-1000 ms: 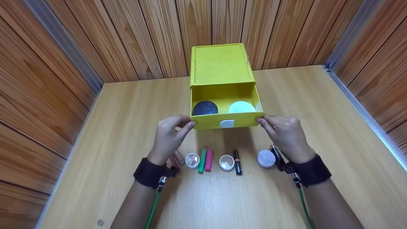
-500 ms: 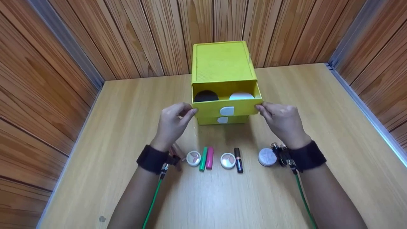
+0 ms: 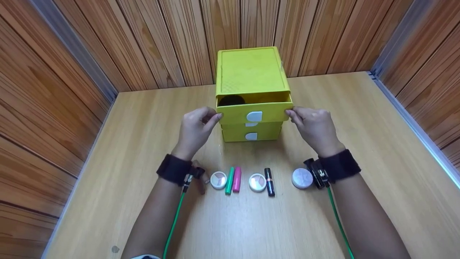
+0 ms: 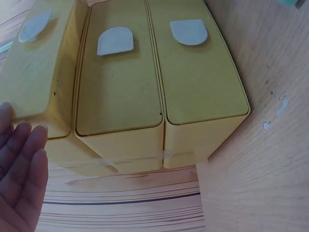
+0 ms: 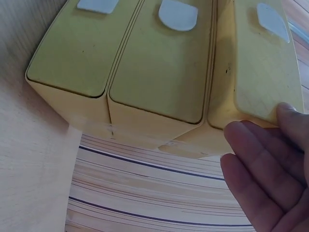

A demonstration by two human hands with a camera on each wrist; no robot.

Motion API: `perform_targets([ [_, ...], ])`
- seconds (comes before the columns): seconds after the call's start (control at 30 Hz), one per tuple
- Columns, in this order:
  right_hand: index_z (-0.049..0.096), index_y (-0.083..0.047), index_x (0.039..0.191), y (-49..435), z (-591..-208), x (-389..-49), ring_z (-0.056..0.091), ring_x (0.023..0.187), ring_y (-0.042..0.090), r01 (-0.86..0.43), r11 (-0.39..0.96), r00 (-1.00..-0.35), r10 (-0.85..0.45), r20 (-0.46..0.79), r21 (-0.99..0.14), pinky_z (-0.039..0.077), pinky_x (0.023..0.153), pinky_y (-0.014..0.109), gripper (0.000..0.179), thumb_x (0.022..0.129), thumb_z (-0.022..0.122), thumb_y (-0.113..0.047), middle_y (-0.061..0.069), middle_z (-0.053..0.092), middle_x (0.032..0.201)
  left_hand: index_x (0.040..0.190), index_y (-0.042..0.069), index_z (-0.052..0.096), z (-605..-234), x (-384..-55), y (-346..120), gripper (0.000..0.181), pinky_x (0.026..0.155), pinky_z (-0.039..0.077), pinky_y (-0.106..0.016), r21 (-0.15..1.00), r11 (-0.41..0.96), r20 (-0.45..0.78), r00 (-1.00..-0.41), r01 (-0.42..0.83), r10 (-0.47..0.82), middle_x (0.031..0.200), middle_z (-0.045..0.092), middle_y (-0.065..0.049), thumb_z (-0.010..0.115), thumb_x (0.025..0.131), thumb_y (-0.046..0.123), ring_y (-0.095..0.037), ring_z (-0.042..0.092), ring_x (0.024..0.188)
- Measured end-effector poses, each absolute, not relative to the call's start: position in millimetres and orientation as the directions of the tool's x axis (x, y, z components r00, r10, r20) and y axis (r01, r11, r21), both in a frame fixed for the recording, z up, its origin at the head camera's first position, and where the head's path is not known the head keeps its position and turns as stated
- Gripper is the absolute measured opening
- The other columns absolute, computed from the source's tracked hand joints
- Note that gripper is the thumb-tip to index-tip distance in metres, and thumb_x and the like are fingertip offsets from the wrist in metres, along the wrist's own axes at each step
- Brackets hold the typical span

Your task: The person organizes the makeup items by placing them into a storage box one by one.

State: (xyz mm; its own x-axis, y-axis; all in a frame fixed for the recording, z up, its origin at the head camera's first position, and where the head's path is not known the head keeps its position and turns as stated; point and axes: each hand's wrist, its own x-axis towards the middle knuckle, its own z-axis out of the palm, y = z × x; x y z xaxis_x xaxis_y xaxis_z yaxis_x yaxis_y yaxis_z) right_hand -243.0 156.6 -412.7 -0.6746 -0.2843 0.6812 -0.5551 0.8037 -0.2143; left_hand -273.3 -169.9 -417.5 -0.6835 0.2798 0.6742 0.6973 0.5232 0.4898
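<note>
A yellow drawer box [image 3: 253, 70] stands near the back of the table, its three drawers stacked. Its top drawer [image 3: 233, 114] sticks out partway, with a dark round thing [image 3: 231, 100] showing inside. My left hand [image 3: 194, 131] pinches the drawer's left front corner between thumb and fingers. At the opposite front corner, my right hand [image 3: 314, 129] holds it the same way, thumb on the front face in the right wrist view. Below, the middle drawer [image 4: 120, 82] and bottom drawer [image 4: 200, 77] sit flush in the box, each with a white tab.
Makeup lies in a row nearer me: two round palettes [image 3: 218, 180], a green tube [image 3: 229, 181], a pink tube [image 3: 237, 179], a black lipstick tube [image 3: 269, 182] and a lilac round container [image 3: 302, 178]. My wrists partly cover more tubes. Wood-panelled walls [image 3: 151, 43] surround the table.
Both hands have moved away from me, sliding the top drawer most of the way into the box. The pale round thing inside is now hidden, and the lower drawer fronts have come into view.
</note>
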Motion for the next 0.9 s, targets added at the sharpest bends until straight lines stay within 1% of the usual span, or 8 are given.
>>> perform_targets([
  [0.33,0.071,0.003,0.087,157.2,-412.3,-256.2,0.067,0.058,0.024,-0.53,0.81,-0.703,-0.256,0.663,-0.249,0.055,0.051,0.04,0.027,0.097,0.062,-0.021,0.011,0.07,0.069,0.083,0.004,0.069,-418.3,-287.5,-166.6,0.02,0.056,0.049,-0.024,0.502,0.517,0.682,-0.685,0.693,0.256,0.072,0.066,0.0,0.069,0.093,0.022,-0.009,0.056,0.062],
  [0.57,0.072,0.004,0.089,155.8,-410.3,-262.6,0.064,0.058,0.025,-0.485,0.836,-0.725,-0.219,0.653,-0.257,0.053,0.051,0.04,0.029,0.097,0.063,-0.023,0.013,0.069,0.071,0.084,0.005,0.07,-415.6,-293.6,-166.0,0.02,0.058,0.05,-0.023,0.505,0.552,0.658,-0.71,0.663,0.251,0.073,0.066,0.0,0.068,0.093,0.023,-0.008,0.057,0.063],
  [0.7,0.072,0.004,0.089,155.3,-410.2,-266.3,0.062,0.056,0.027,-0.471,0.845,-0.72,-0.204,0.663,-0.252,0.051,0.051,0.04,0.03,0.095,0.065,-0.024,0.015,0.069,0.073,0.084,0.006,0.071,-413.6,-296.5,-165.2,0.02,0.058,0.05,-0.023,0.516,0.573,0.641,-0.731,0.636,0.235,0.074,0.068,0.001,0.069,0.093,0.024,-0.008,0.058,0.063],
  [0.9,0.071,0.003,0.084,154.8,-410.7,-270.4,0.056,0.051,0.024,-0.447,0.859,-0.709,-0.169,0.685,-0.25,0.045,0.046,0.035,0.032,0.093,0.067,-0.028,0.013,0.068,0.068,0.082,0.007,0.071,-412.6,-302.9,-164.6,0.021,0.059,0.051,-0.022,0.517,0.606,0.634,-0.746,0.605,0.204,0.074,0.069,0.001,0.072,0.091,0.026,-0.007,0.06,0.063],
])
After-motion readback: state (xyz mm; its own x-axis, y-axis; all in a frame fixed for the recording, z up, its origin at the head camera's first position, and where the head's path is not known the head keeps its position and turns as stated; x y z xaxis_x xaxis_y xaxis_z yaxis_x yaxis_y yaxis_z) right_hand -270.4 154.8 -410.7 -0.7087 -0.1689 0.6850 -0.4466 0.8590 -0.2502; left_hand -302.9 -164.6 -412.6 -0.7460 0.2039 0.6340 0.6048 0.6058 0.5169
